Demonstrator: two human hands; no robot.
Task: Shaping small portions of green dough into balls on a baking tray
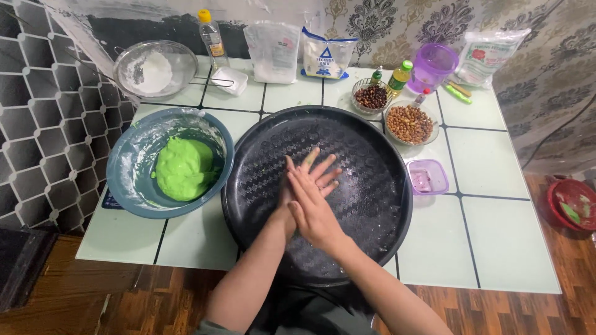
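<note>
While the right hand [313,208] lies flat across the left hand [307,177], palm to palm over the middle of the large round black tray with a woven pattern [273,142], neither grip grasps anything that shows: fingers are spread and released, though whether a bit of dough sits pressed between the palms cannot be told. Green smears mark the left fingertips. Rubbing of this kind goes best, I judge, with the hands kept over the tray so crumbs fall inside it, and with even pressure from heel to fingertip.

Just to the left of the tray, on the pale tiled tabletop [496,248], a blue-grey bowl [127,180] holds a smooth lump of bright green dough [184,169]. Behind it a metal sieve [149,69] carries white flour. To the right of the tray's far rim, a glass bowl of brown peanuts [410,124] stands near a smaller glass bowl of dark beans [371,96]. A small purple plastic box [427,177] beside the tray looks nearly empty, and a purple jug [433,65] stands at the back.
</note>
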